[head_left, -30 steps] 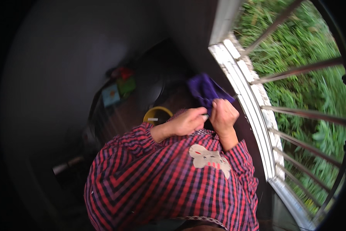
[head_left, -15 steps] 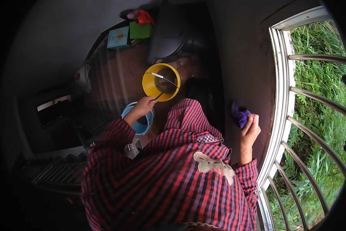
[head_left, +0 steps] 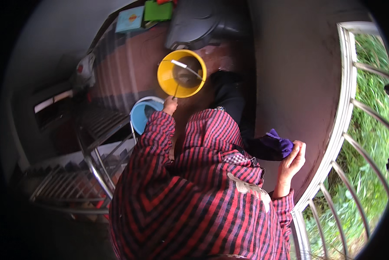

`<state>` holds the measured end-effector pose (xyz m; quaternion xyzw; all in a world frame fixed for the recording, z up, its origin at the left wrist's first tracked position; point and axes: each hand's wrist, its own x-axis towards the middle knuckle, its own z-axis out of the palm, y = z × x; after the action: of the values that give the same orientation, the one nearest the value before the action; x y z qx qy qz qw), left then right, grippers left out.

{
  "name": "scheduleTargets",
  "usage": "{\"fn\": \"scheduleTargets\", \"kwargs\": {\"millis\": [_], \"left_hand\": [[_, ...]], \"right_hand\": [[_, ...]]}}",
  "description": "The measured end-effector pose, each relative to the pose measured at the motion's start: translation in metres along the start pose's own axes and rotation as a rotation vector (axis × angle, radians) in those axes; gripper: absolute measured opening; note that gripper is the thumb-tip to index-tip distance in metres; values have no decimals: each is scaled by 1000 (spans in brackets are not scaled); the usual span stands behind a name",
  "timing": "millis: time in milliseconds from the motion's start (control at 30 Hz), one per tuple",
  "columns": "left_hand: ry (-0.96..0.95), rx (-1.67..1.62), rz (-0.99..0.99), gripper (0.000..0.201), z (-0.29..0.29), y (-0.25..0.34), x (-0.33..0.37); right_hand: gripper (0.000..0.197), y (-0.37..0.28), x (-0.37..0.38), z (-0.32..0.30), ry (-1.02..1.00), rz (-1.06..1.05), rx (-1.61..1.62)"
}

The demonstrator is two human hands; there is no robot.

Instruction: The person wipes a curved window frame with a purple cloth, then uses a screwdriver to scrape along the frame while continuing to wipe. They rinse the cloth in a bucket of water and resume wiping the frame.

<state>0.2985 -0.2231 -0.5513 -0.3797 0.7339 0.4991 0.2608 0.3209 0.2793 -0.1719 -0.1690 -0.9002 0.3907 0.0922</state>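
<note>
My left hand (head_left: 170,105) is closed round a thin dark handle (head_left: 176,90) at the near rim of the yellow bucket (head_left: 166,89). That handle slants into the bucket; something greyish shows at the bottom, too dim to name. The bucket's wire handle with its white grip (head_left: 179,64) lies across the opening. Out to the right, near the wall below the window, my right hand (head_left: 294,157) pinches a purple cloth (head_left: 281,145), bunched up and hanging off to the left. A light blue bucket (head_left: 139,117) stands just left of my left forearm, partly hidden by the sleeve.
A metal railing (head_left: 97,173) runs along the stairs at left. Farther off are a dark grey plastic object (head_left: 198,24), a light blue box (head_left: 130,19) and a green box (head_left: 158,11). White-framed window bars (head_left: 370,112) border the right side, with grass outside.
My view has shifted, so the stair railing shows more. My left hand keeps the handle in the yellow bucket. The purple cloth has swung up and spread toward my left.
</note>
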Motion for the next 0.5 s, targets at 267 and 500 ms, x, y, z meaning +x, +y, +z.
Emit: {"fn": "scheduleTargets", "kwargs": {"millis": [267,500], "left_hand": [[263,287,479,57,25,38,36],[-763,0,820,42,113,292,-182]], "right_hand": [[26,2,-7,-2,142,212,325],[32,14,8,27,273,498,1602]]}}
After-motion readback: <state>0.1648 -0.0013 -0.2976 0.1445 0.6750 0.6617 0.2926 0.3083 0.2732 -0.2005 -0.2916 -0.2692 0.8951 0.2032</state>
